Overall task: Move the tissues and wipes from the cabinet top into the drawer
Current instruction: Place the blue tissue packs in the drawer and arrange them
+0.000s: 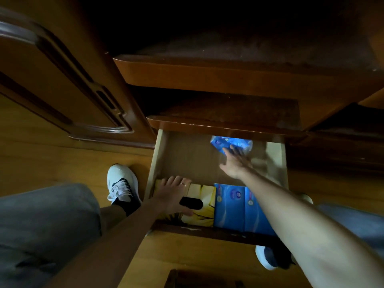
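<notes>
The wooden drawer (155, 163) stands pulled out below the cabinet top (228, 110). A yellow tissue box (204, 206) with a black oval slot lies at its front left. My left hand (172, 194) rests flat on that box, fingers spread. Beside it, at the front right, lie two blue tissue boxes (230, 206). A blue wipes pack (226, 142), blurred, is at the drawer's back right. My right hand (234, 163) stretches to it with fingers apart, the fingertips touching the pack's near edge. My right forearm crosses over the blue boxes.
The drawer's middle shows bare cardboard-coloured floor. A carved cabinet door (62, 80) stands to the left. My white shoe (121, 183) is just left of the drawer, the other shoe (268, 258) under its front right corner. The scene is dim.
</notes>
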The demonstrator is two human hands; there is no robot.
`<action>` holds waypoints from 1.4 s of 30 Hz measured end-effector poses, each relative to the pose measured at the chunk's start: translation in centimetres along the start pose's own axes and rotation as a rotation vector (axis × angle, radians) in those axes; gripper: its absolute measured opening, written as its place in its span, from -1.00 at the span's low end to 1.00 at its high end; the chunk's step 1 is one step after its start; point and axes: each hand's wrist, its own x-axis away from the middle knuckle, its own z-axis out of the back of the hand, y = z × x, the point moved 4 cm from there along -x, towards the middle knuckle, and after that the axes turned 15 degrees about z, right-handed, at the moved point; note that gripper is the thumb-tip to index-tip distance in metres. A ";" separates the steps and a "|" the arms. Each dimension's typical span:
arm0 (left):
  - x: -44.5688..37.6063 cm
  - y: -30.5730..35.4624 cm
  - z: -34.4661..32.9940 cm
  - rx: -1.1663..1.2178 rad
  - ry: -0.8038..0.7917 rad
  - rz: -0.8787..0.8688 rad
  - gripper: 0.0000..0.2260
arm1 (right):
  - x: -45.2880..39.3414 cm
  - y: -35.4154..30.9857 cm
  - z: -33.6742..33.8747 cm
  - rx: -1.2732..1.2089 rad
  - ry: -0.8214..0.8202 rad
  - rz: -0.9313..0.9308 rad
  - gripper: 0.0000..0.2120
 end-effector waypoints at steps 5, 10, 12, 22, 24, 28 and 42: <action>0.3 -0.2 0.0 -0.002 0.035 -0.020 0.00 | 0.2 -1.2 -0.8 0.102 -0.062 0.110 -0.33; 1.5 -1.0 0.2 -0.023 0.199 -0.012 -0.02 | 1.6 -7.2 -2.5 -0.076 -0.181 0.251 -0.49; 2.2 -1.4 1.1 -0.014 0.345 -0.011 -0.15 | 2.0 -8.5 -1.2 -0.051 -0.012 0.324 -0.60; 4.5 -6.4 2.4 0.288 0.630 0.215 -0.39 | 2.1 -6.6 -1.3 -0.360 0.165 0.087 -0.33; 4.6 -6.7 1.2 0.361 0.558 0.217 -0.41 | 1.4 -8.8 -2.6 -0.342 0.103 0.119 -0.37; 3.9 -6.8 0.6 0.411 0.514 0.217 -0.43 | 0.6 -11.0 -3.8 -0.255 0.002 0.110 -0.53; 7.0 -3.4 9.3 0.115 0.328 0.287 -0.32 | 10.7 -8.4 5.9 -0.382 0.165 0.260 -0.48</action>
